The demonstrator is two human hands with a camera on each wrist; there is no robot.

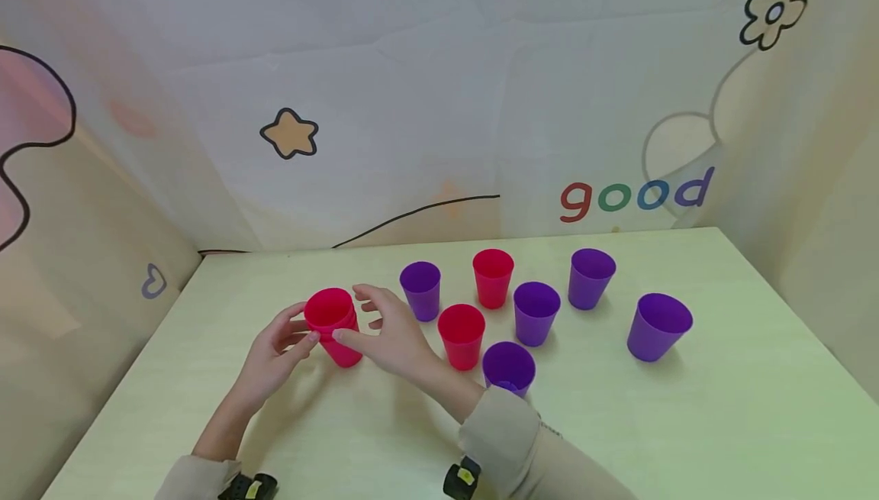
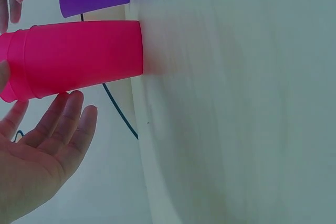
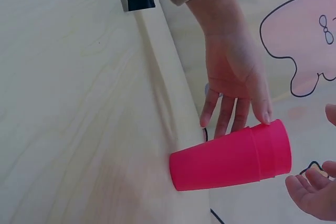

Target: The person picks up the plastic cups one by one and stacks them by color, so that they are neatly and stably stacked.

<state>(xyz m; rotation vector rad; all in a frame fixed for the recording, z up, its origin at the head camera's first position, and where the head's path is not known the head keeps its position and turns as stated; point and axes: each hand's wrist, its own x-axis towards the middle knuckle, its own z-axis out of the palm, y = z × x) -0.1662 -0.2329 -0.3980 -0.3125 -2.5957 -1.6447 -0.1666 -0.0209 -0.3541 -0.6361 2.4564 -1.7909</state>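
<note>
Nested red cups (image 1: 342, 351) stand upright at the left of the table, one rim showing just above another. My left hand (image 1: 270, 359) holds this stack from the left, thumb near the rim and fingertips along the side, as the left wrist view also shows. On the other side my right hand (image 1: 393, 336) is beside the upper rim, fingers spread and loosely bent. In the right wrist view a gap separates that right hand (image 3: 312, 195) from the stack.
Right of my hands stand two single red cups (image 1: 462, 336) and several purple cups (image 1: 537, 315), all mouth up. One purple cup (image 1: 509, 362) is close by my right forearm. Another purple cup (image 1: 658, 328) stands farthest right. A printed curtain (image 1: 426, 103) hangs behind the table.
</note>
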